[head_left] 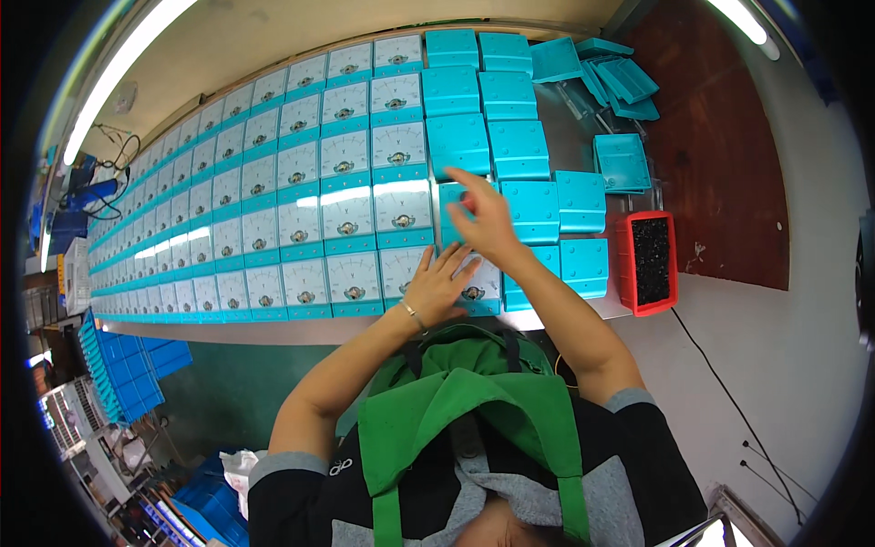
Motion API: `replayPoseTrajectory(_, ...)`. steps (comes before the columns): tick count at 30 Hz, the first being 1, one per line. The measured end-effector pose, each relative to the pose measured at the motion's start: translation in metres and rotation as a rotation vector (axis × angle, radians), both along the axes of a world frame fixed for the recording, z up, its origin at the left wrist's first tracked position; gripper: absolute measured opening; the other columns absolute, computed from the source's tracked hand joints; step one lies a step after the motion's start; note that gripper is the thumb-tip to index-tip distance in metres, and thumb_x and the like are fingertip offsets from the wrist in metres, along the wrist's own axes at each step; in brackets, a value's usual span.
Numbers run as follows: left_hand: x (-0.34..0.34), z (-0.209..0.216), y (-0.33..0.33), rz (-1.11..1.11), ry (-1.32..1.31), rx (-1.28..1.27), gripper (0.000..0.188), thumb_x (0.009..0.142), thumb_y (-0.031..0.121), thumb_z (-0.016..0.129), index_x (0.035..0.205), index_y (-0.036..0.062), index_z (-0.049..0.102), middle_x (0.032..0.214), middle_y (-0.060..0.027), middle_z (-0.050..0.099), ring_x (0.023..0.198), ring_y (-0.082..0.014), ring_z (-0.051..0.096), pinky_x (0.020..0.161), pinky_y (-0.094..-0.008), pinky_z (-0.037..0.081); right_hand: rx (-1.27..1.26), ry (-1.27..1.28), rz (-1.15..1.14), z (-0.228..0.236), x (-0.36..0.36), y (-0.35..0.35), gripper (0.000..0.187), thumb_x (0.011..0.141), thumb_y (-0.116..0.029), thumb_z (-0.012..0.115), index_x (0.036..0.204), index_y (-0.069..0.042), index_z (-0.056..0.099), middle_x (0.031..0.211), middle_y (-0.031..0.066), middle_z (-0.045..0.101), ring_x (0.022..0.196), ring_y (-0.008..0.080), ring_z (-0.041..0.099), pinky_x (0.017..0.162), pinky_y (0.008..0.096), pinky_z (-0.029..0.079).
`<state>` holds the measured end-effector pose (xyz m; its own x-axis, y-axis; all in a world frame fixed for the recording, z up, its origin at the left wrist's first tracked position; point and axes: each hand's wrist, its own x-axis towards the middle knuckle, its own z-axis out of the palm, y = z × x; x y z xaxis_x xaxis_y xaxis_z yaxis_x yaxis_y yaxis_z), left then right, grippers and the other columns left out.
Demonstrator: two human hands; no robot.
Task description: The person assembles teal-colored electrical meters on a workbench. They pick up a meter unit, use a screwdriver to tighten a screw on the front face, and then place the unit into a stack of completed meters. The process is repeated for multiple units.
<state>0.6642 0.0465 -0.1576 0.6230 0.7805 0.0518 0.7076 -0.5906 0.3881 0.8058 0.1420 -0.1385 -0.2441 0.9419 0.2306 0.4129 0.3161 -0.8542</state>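
Observation:
My left hand lies with its fingers spread on the near edge of the table, over the meters there. Its fingertips partly cover an analog panel meter with a white dial and turquoise base. Just beyond it, my right hand hovers over a turquoise housing, index finger stretched out and thumb apart. I see nothing held in either hand. To the left, rows of matching panel meters stand close together, dials up. Blank turquoise housings stand to the right of my hands.
A red bin of small black parts stands at the table's right end. Beyond it are an open turquoise tray-like shell and a loose pile of turquoise shells. Blue crates stand at the left, below table level. A black cable runs down on the right.

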Motion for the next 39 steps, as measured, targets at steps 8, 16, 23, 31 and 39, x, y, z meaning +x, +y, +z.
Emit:
replayPoseTrajectory(8, 0.005, 0.033, 0.003, 0.124, -0.405, -0.201, 0.099, 0.055, 0.028, 0.087, 0.139, 0.0083, 0.039, 0.133, -0.0154, 0.046, 0.127, -0.0325, 0.041, 0.106, -0.0473, 0.032, -0.387, 0.22, -0.113, -0.015, 0.101, -0.086, 0.028, 0.087, -0.021, 0.066, 0.109, -0.004, 0.062, 0.08, 0.0015, 0.061, 0.072, 0.0048, 0.059, 0.046, 0.0209, 0.043)
replayPoseTrajectory(16, 0.025, 0.075, 0.014, 0.069, -0.614, -0.314, 0.094, 0.058, 0.029, 0.084, 0.137, 0.0052, 0.04, 0.13, -0.0189, 0.047, 0.123, -0.0355, 0.044, 0.102, -0.042, 0.038, -1.205, 1.029, -0.126, 0.03, 0.1, -0.108, 0.08, 0.075, -0.062, 0.065, 0.136, -0.014, 0.045, 0.114, 0.0079, 0.06, 0.093, 0.02, 0.06, 0.069, 0.0279, 0.051)
replayPoseTrajectory(23, 0.001, 0.092, 0.012, -0.013, -0.378, -0.266, 0.092, 0.059, 0.031, 0.082, 0.138, 0.0053, 0.042, 0.131, -0.0178, 0.044, 0.119, -0.0343, 0.043, 0.103, -0.0414, 0.035, -0.195, -0.548, -0.188, 0.03, 0.144, -0.094, 0.076, 0.073, -0.035, 0.075, 0.136, -0.006, 0.043, 0.12, 0.0143, 0.056, 0.101, 0.0249, 0.058, 0.083, 0.0369, 0.051)
replayPoseTrajectory(31, -0.027, 0.081, 0.007, 0.091, -0.387, -0.275, 0.1, 0.057, 0.032, 0.08, 0.142, 0.0037, 0.034, 0.129, -0.0198, 0.044, 0.117, -0.0361, 0.043, 0.102, -0.0425, 0.035, -0.525, 0.917, -0.133, 0.101, 0.086, -0.113, 0.031, 0.087, -0.009, 0.063, 0.114, 0.001, 0.052, 0.098, 0.0145, 0.062, 0.078, 0.0214, 0.062, 0.075, 0.0345, 0.053)
replayPoseTrajectory(39, -0.042, 0.096, 0.014, -0.03, -0.42, -0.283, 0.101, 0.057, 0.032, 0.079, 0.142, 0.0035, 0.034, 0.127, -0.0196, 0.047, 0.117, -0.0357, 0.044, 0.102, -0.0432, 0.035, -0.154, 1.133, 0.142, 0.128, 0.005, -0.107, 0.018, 0.093, -0.009, 0.056, 0.105, -0.002, 0.044, 0.069, 0.0036, 0.048, 0.052, 0.0083, 0.041, 0.044, 0.0241, 0.035)
